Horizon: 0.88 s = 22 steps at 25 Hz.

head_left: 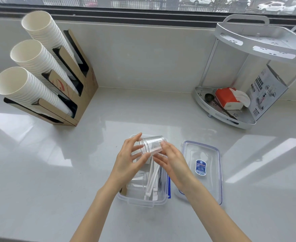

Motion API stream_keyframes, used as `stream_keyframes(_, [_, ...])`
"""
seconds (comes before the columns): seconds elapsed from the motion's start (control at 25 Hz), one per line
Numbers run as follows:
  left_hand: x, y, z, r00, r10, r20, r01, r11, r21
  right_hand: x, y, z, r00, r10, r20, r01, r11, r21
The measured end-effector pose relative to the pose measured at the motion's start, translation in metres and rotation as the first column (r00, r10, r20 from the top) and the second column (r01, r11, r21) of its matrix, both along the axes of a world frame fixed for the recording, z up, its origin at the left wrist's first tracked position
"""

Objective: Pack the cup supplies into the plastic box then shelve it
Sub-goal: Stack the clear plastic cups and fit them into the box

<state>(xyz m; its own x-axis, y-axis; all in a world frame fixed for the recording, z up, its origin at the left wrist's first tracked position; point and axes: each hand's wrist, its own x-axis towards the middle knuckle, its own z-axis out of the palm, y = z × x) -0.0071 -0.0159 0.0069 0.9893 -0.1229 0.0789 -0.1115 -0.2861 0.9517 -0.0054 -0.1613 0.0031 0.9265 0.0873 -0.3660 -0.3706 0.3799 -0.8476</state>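
Note:
A clear plastic box (142,201) sits open on the counter in front of me. Inside it lie a clear cup (137,182) on its side and several white wrapped straws (151,179). Just above the box's far end, both hands hold another clear plastic cup (152,143), tilted on its side. My left hand (128,161) grips its rim end and my right hand (171,159) grips its base end. The box's lid (203,170), with a blue seal and a blue label, lies flat to the right of the box.
A cardboard dispenser (84,95) with three stacks of white paper cups (30,55) stands at the back left. At the back right a white two-tier corner shelf (245,119) holds a red tissue pack, a dark spoon and a printed carton. A window runs behind.

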Motion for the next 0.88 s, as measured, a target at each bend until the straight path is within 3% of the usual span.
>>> stream_keyframes(0.28, [0.002, 0.001, -0.006, 0.997, -0.041, -0.064, 0.042, 0.999, 0.022, -0.006, -0.008, -0.004, 0.994, 0.042, -0.104, -0.037, 0.998, 0.058])
stream_keyframes(0.44, [0.0, 0.008, -0.013, 0.997, -0.058, -0.053, 0.07, 0.964, 0.257, -0.005, -0.019, -0.005, 0.99, -0.026, -0.142, 0.041, 0.994, 0.103])
stream_keyframes(0.52, [-0.002, 0.012, -0.02, 0.991, -0.124, -0.058, 0.137, 0.862, 0.489, -0.004, -0.024, -0.006, 0.986, -0.067, -0.152, 0.085, 0.99, 0.115])
stream_keyframes(0.6, [-0.005, 0.011, -0.028, 0.971, -0.203, -0.129, 0.234, 0.664, 0.71, -0.003, -0.027, -0.009, 0.983, -0.09, -0.162, 0.111, 0.986, 0.127])
stream_keyframes(0.72, [-0.009, 0.006, -0.041, 0.936, -0.291, -0.196, 0.314, 0.445, 0.838, -0.004, -0.028, -0.012, 0.977, -0.11, -0.182, 0.138, 0.978, 0.154])
stream_keyframes(0.8, [-0.01, 0.005, -0.047, 0.93, -0.315, -0.188, 0.304, 0.378, 0.875, -0.004, -0.028, -0.012, 0.976, -0.111, -0.187, 0.142, 0.976, 0.162])
stream_keyframes(0.88, [-0.009, 0.003, -0.048, 0.937, -0.293, -0.188, 0.295, 0.378, 0.878, -0.004, -0.029, -0.013, 0.975, -0.115, -0.192, 0.149, 0.974, 0.17])
